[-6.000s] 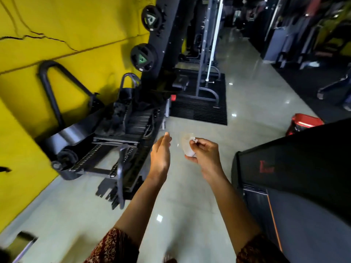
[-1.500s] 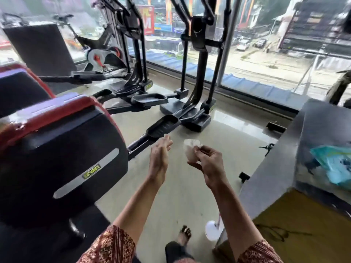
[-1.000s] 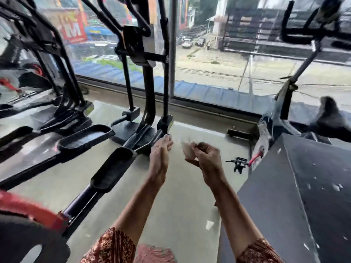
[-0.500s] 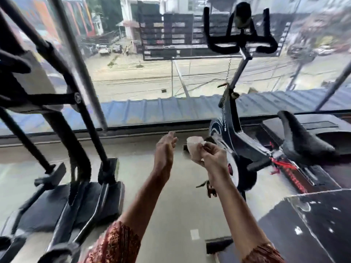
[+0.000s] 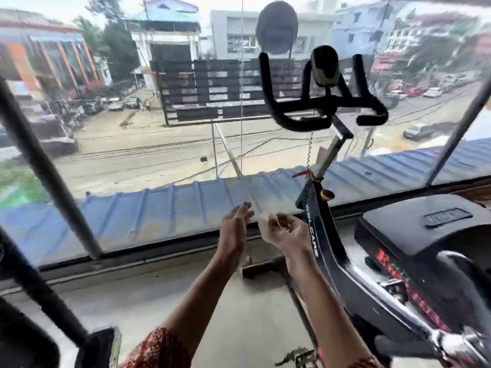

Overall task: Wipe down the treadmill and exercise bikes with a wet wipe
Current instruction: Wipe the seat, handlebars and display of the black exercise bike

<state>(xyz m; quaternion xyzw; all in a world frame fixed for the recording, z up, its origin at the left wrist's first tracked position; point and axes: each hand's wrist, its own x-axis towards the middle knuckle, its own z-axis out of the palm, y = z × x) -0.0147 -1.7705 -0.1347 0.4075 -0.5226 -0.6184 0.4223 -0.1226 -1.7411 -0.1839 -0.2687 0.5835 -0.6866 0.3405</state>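
A black exercise bike [image 5: 322,229] stands at the right in front of a big window. Its handlebars [image 5: 313,104] rise above my hands and its frame slopes down to the lower right. My right hand [image 5: 288,231] holds a small white wet wipe [image 5: 263,225], blurred, in its curled fingers just left of the bike frame. My left hand [image 5: 235,227] is raised beside the wipe with its fingers nearly straight and holds nothing.
A black treadmill console [image 5: 422,229] sits at the right behind the bike. Black bars of an elliptical machine [image 5: 50,181] slant across the left. The window ledge [image 5: 132,264] runs along the front, with pale floor [image 5: 186,301] below my arms.
The view has swung right from the ellipticals to the exercise bike, which is much closer now. My hands keep their pose, the right still holding the wipe.
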